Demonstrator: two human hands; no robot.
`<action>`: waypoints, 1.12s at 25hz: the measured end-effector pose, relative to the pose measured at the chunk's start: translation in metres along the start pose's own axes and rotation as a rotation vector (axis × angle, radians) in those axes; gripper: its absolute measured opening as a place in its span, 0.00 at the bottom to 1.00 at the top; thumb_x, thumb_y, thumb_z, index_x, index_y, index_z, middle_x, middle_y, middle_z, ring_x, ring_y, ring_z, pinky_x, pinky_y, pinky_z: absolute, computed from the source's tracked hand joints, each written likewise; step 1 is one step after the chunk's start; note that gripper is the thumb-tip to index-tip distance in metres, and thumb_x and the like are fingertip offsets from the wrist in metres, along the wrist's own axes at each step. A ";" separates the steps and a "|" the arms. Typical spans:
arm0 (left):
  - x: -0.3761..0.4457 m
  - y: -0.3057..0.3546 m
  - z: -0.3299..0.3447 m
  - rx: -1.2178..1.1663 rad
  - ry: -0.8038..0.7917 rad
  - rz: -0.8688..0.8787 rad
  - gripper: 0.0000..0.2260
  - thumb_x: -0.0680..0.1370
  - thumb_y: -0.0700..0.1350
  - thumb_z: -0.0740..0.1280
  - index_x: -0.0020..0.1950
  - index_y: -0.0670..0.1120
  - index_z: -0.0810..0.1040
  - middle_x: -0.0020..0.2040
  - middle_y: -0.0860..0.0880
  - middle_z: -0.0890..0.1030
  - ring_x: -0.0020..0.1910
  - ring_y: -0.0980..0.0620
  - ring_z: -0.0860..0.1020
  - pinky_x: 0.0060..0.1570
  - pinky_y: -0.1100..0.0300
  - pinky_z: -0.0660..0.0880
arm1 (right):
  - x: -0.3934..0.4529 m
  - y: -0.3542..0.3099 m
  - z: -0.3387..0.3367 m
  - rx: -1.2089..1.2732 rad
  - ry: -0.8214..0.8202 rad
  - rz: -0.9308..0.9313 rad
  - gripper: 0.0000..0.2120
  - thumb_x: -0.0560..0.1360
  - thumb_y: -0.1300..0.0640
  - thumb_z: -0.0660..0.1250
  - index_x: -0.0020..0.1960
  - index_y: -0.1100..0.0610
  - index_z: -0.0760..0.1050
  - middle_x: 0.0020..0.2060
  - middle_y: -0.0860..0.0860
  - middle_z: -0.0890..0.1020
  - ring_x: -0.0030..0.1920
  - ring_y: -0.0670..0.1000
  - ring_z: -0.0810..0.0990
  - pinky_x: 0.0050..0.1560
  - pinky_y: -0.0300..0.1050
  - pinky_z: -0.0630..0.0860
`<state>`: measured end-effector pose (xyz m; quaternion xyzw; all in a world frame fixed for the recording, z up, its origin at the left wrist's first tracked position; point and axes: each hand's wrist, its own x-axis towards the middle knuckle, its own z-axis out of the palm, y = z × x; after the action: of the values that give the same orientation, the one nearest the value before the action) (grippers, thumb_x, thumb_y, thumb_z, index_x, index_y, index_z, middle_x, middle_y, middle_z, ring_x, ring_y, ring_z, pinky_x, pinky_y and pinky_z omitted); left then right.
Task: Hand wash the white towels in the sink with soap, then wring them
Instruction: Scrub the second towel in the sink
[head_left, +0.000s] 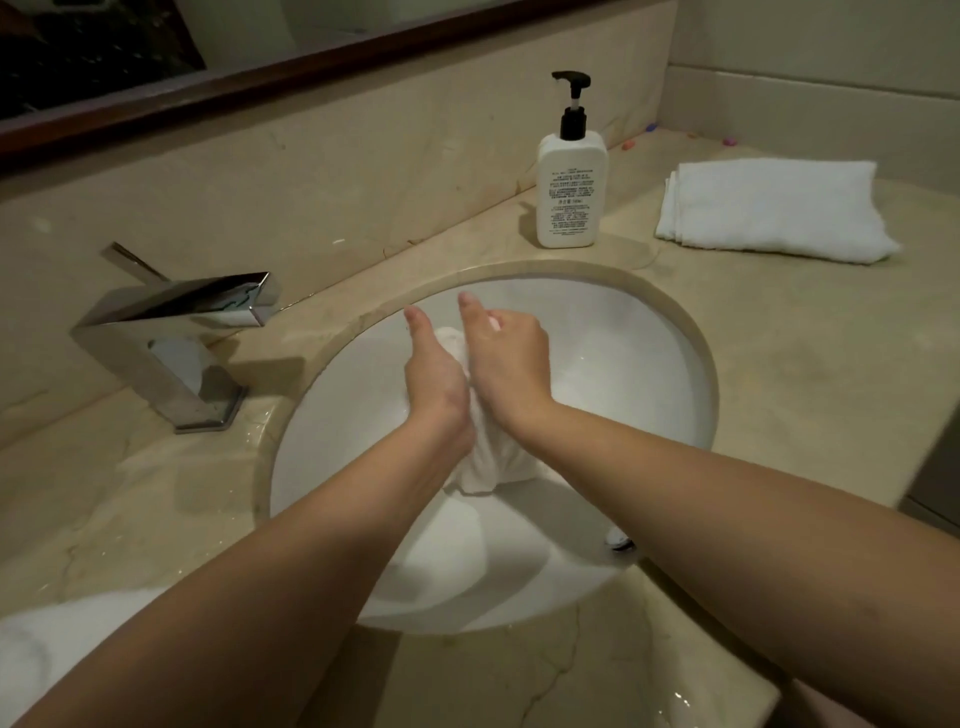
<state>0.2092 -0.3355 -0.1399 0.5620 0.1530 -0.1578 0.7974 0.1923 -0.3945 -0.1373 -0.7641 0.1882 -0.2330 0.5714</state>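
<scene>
- Head view: the left hand (435, 370) and the right hand (506, 358) are pressed together over the white sink (649, 364), with a wet white towel (480, 457) bunched between them.
- The right hand's fingers curl round the upper part of the towel; the left hand grips it from the other side, thumb pointing away (its fingers are hidden behind the cloth).
- The towel's lower end hangs below the wrists, inside the basin.
- A folded white towel (774, 210) lies on the desk (805, 364) to the right, well apart from the sink.
- A white soap bottle (570, 189) with a black pump stands upright behind the rim.
- A chrome faucet (176, 332) sits left of the basin.
</scene>
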 end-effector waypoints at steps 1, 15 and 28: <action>0.001 0.004 -0.002 -0.074 -0.008 -0.034 0.34 0.81 0.70 0.54 0.32 0.45 0.81 0.30 0.47 0.82 0.35 0.48 0.83 0.39 0.58 0.76 | -0.004 -0.001 0.002 -0.013 -0.042 -0.029 0.29 0.81 0.47 0.64 0.24 0.54 0.61 0.19 0.46 0.66 0.27 0.51 0.66 0.33 0.49 0.63; -0.001 0.013 -0.001 0.151 0.000 0.022 0.27 0.80 0.70 0.54 0.47 0.49 0.79 0.43 0.47 0.86 0.45 0.48 0.84 0.54 0.52 0.80 | 0.022 -0.002 -0.012 0.017 0.017 0.085 0.29 0.82 0.42 0.61 0.27 0.54 0.59 0.22 0.49 0.65 0.27 0.51 0.64 0.33 0.49 0.62; 0.047 0.015 -0.061 0.893 -0.119 -0.023 0.04 0.79 0.37 0.71 0.46 0.39 0.79 0.44 0.41 0.82 0.34 0.49 0.80 0.34 0.62 0.81 | 0.041 0.035 -0.036 -0.170 -0.436 0.428 0.03 0.75 0.60 0.64 0.45 0.53 0.74 0.41 0.55 0.75 0.39 0.53 0.72 0.40 0.46 0.68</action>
<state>0.2542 -0.2772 -0.1668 0.8393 0.0301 -0.2492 0.4822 0.2051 -0.4552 -0.1570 -0.7843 0.2365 0.0783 0.5682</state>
